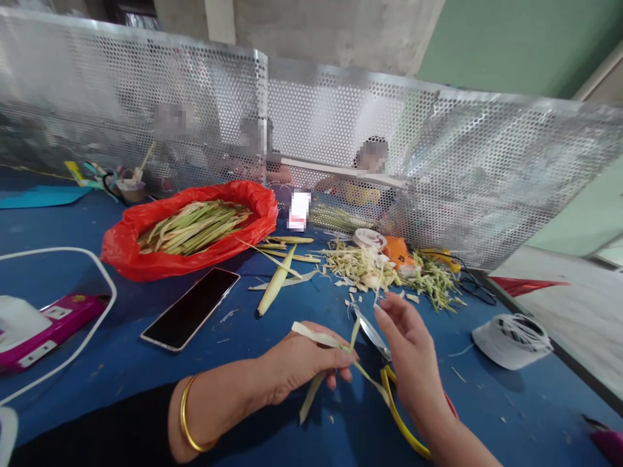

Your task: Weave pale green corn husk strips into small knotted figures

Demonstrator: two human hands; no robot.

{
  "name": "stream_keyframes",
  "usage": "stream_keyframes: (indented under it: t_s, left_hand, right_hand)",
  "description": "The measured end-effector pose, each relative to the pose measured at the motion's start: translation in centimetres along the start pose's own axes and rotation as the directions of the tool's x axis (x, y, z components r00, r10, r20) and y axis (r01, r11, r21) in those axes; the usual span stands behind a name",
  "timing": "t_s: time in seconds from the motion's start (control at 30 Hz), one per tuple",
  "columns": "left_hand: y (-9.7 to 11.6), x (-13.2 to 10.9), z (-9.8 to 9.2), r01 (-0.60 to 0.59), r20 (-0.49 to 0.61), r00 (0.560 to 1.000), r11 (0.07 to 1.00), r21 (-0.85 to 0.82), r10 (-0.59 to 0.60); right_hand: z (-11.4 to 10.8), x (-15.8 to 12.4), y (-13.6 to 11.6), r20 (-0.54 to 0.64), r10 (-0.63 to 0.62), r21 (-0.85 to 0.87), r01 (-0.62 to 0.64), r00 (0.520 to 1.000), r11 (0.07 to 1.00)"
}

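Observation:
My left hand (311, 360) is closed, pinching pale green strips of husk (318, 337) that cross at its fingertips. One strip end hangs below the hand, and another reaches right toward the scissors' handle. My right hand (409, 344) is raised just to the right, thumb and fingers closed together. A thin pale strand (378, 288) stands up from its fingertips. Below and partly behind this hand lie scissors (372, 334) with yellow and red handles, resting on the blue table (263, 415). A pointed, pale green husk piece (277, 285) lies farther back.
A red plastic bag (214, 253) holds many long leaves. Beside it lies a dark phone (192, 308). Trimmed scraps (360, 264) are heaped behind my right hand. At the right sits a roll of white cord (511, 340); at the left, a purple power strip (53, 331). A perforated metal screen (335, 117) stands behind.

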State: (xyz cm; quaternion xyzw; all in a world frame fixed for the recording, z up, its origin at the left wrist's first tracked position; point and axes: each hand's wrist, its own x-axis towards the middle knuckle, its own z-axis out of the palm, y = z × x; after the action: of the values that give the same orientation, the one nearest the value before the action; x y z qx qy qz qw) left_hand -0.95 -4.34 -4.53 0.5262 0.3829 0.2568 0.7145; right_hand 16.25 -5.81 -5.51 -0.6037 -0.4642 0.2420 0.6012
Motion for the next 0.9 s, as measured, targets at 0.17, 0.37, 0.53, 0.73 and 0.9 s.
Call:
stream_keyframes:
  t_s: [0.17,0.37,0.53,0.73,0.9]
  left_hand:
    - [-0.3,-0.2,0.2,0.107,0.071,0.991,0.987,0.124,-0.116]
    - [-0.4,-0.5,0.5,0.099,0.162,0.977,0.97,0.221,-0.137]
    - [-0.6,-0.4,0.4,0.098,0.151,0.98,0.973,0.211,-0.131]
    - [-1.0,-0.4,0.5,0.111,0.143,0.98,0.974,0.196,-0.141]
    - [-1.1,-0.2,0.9,0.111,0.086,0.989,0.983,0.145,-0.124]
  right_hand:
    - [-0.1,-0.9,-1.4,0.459,-0.226,-0.127,0.316,0.859,0.94]
    - [0.9,-2.1,-1.4,0.59,-0.011,-0.084,0.075,0.807,0.994]
    - [0.8,-2.1,-1.5,0.55,0.061,-0.039,-0.047,0.833,0.998]
    - [1.4,-2.6,-1.0,0.384,0.009,-0.057,0.013,0.923,0.998]
    - [1.3,-2.3,-0.6,0.341,-0.14,-0.122,0.192,0.929,0.974]
